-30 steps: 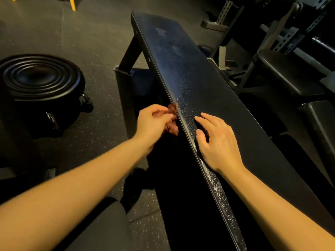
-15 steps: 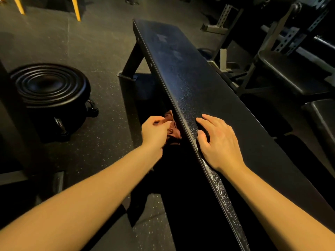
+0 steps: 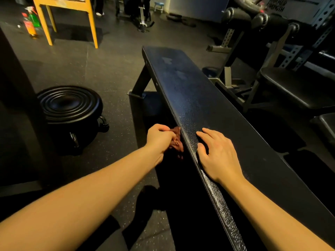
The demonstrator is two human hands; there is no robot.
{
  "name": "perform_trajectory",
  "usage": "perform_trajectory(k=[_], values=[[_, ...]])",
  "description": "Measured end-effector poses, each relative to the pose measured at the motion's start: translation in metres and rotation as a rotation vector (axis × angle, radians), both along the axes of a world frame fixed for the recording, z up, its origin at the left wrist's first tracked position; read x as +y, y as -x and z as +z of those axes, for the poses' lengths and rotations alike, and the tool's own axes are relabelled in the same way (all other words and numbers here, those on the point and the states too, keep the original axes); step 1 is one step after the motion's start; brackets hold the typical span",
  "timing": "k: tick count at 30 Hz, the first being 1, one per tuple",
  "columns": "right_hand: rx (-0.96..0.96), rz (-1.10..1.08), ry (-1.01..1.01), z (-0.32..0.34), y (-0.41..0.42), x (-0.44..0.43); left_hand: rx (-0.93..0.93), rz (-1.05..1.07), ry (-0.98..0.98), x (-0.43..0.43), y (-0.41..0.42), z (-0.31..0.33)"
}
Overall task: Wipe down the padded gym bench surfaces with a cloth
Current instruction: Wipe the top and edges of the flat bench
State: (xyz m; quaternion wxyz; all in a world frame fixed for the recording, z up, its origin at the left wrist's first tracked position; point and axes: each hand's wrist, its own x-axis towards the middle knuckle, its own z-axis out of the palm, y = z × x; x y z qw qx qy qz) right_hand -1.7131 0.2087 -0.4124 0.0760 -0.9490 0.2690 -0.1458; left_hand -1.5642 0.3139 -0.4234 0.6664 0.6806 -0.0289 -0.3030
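Left hand (image 3: 159, 138) bunches the cloth (image 3: 176, 142) against the bench (image 3: 208, 113) side, cloth half hidden in shadow; right hand (image 3: 217, 156) rests flat on top.

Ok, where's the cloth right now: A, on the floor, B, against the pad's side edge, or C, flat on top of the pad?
B: the left hand grips the cloth against the side edge of the bench pad; the right hand rests on top.

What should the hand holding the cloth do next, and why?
Probably slide the cloth along the side edge of the bench, away from the body: the left hand grips it against that edge, the right hand rests flat on top, and more edge lies ahead.
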Motion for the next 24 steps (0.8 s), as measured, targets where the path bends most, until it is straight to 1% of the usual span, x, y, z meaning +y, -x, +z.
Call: perform_trajectory(k=[2,4,6,8,10,12,14,16,18,21,24], values=[[0.000,0.006,-0.001,0.000,0.001,-0.001,0.006,0.066,0.012,-0.009,-0.011,0.000],[-0.011,0.009,0.007,-0.001,0.000,-0.001,-0.012,0.040,-0.002,-0.008,0.001,-0.004],[-0.013,0.004,0.013,-0.002,0.000,-0.001,-0.065,-0.105,-0.038,0.005,0.014,-0.009],[-0.002,0.003,0.013,-0.001,-0.001,0.000,-0.053,-0.325,-0.085,0.024,0.014,-0.008],[0.011,-0.005,0.008,0.003,-0.001,0.003,-0.120,-0.484,-0.191,0.039,0.002,0.006],[0.050,-0.004,-0.009,0.008,-0.002,0.004,-0.153,-0.514,-0.304,0.049,-0.007,0.023],[0.140,-0.003,-0.068,0.019,-0.005,0.004,-0.105,-0.541,-0.376,0.058,-0.007,0.044],[0.262,-0.005,-0.164,0.040,-0.011,0.006,-0.035,-0.532,-0.419,0.066,-0.005,0.063],[0.314,0.008,-0.236,0.063,-0.017,0.012,0.047,-0.439,-0.403,0.074,-0.008,0.079],[0.280,0.014,-0.345,0.102,-0.028,0.024,0.193,-0.249,-0.318,0.082,-0.017,0.101],[0.253,0.032,-0.430,0.132,-0.041,0.029,0.281,-0.178,-0.299,0.084,-0.031,0.122]])
